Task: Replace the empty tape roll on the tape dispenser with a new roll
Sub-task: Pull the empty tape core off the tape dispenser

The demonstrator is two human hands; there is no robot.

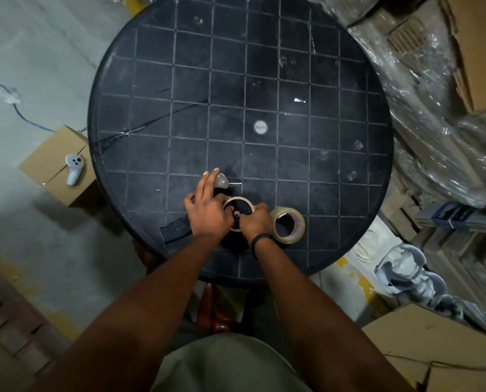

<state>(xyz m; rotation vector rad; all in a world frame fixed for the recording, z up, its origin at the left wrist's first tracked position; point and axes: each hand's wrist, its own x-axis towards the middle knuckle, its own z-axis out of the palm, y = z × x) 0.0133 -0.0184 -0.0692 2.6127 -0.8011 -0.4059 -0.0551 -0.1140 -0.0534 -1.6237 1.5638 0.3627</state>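
Note:
A black tape dispenser lies flat on the round black table, near its front edge. Its metal blade end pokes out past my fingers. An empty cardboard tape core sits around the dispenser's hub. My left hand presses on the dispenser's left side, fingers spread over it. My right hand grips the core's right rim. A new roll of clear tape lies flat on the table, touching the right side of my right hand.
A small cardboard box with a white controller on it stands left of the table. Plastic-wrapped cardboard stacks crowd the right side. More boxes sit at the lower right. A black torn strip lies by the table's front edge.

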